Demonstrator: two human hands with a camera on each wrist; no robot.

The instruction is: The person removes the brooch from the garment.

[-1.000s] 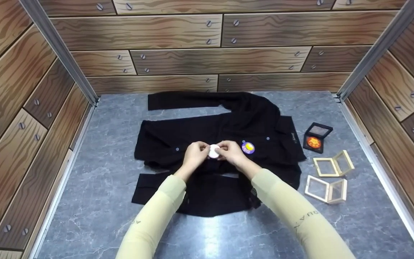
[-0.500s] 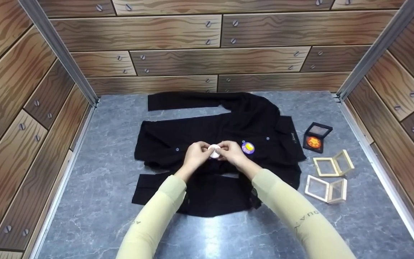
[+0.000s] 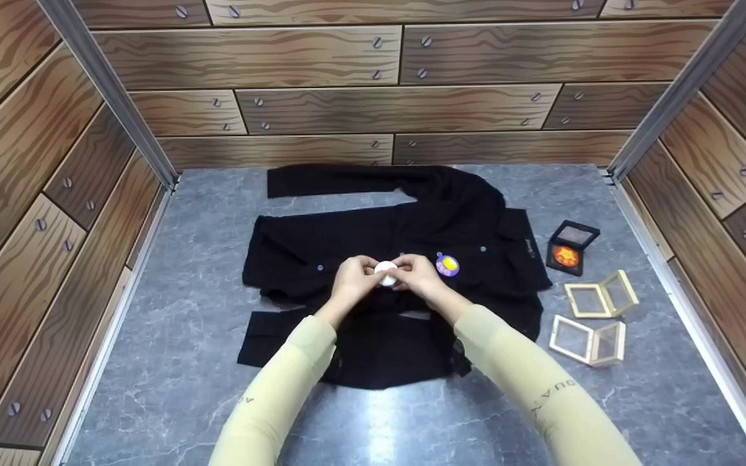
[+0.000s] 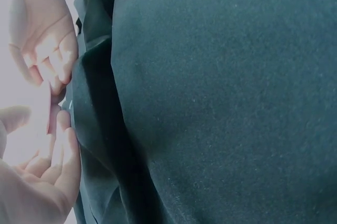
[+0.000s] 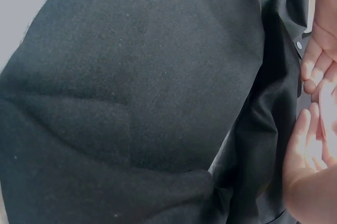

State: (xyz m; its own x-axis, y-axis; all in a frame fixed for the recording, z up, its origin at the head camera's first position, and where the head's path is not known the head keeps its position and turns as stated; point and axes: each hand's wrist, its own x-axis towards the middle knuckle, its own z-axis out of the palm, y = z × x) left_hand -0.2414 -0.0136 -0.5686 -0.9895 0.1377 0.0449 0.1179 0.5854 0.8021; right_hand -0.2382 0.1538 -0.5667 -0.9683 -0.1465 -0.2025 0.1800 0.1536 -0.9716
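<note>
A small white round disc (image 3: 385, 266) sits between both hands over the middle of a black button-up shirt (image 3: 340, 236). My left hand (image 3: 351, 283) pinches its left side with thumb and fingers. From the right, my right hand (image 3: 417, 277) grips the opposite edge, its thumb lying across the pale face. Just right of that hand, a purple and yellow oval tag (image 3: 447, 265) with a small loop lies on the shirt. In both wrist views the hands meet at the frame's edge, with the disc's pale rim between them, partly washed out by glare.
Right of the collar stand an open black case (image 3: 566, 248) with an orange star design, a yellow hinged frame (image 3: 603, 296) and a cream hinged frame (image 3: 589, 342). Wood-patterned walls (image 3: 318, 58) enclose the grey marbled floor (image 3: 172, 259) at the back and sides.
The hands stay in place. The disc tilts slightly between the fingers, and the right thumb now lies more across its face.
</note>
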